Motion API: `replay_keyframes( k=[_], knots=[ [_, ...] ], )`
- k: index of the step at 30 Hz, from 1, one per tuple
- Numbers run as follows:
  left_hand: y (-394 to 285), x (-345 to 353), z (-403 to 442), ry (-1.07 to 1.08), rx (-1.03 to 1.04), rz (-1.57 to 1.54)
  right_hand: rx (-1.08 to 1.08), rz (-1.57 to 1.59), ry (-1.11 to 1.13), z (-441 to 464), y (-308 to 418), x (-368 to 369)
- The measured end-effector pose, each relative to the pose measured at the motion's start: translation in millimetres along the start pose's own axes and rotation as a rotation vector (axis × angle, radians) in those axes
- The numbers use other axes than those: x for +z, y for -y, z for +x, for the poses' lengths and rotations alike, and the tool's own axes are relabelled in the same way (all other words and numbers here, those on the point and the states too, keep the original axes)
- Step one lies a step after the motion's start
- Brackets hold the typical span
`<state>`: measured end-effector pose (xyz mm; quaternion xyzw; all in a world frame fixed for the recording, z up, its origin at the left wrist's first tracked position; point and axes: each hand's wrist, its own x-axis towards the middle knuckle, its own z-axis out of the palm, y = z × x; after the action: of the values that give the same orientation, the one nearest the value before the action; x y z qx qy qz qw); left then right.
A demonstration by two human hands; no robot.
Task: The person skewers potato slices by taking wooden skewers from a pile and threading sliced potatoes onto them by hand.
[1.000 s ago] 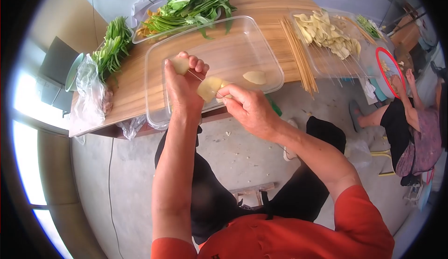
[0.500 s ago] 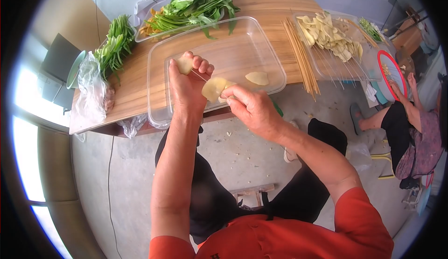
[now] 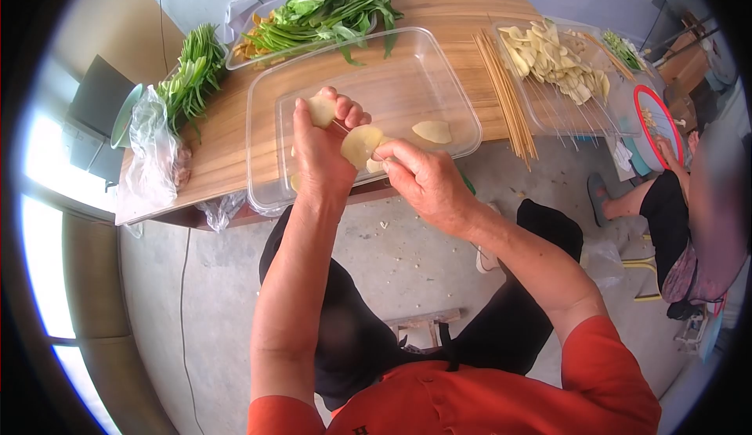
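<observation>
Silvery skewer slants upper left to lower right.

Left hand holds 1 potato slice, right hand pinches 1 more, thin skewer between; clear plastic container beneath. Bamboo skewers to right, leafy greens behind, co-worker far right.

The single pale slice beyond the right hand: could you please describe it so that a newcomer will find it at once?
On the wooden table, find the large clear container. Inside it, just beyond the right hand, lies the pale slice. Unlike the held slices, it lies by itself, untouched.
</observation>
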<state>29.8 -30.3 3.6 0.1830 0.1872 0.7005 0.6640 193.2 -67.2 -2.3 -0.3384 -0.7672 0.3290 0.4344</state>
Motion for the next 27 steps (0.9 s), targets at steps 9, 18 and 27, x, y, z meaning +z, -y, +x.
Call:
replay_keyframes(
  k=[9, 18, 27],
  knots=[
    [4, 16, -4, -0.027, 0.023, 0.109, -0.002, -0.006, -0.015, 5, -5, -1],
    [2, -1, 2, -0.161, 0.091, 0.458, -0.305, -0.47, -0.154, 11, -16, -12],
    [-7, 14, -6, 0.067, 0.005, 0.341, -0.448, -0.563, -0.113, 9, -15, -8]
  ],
)
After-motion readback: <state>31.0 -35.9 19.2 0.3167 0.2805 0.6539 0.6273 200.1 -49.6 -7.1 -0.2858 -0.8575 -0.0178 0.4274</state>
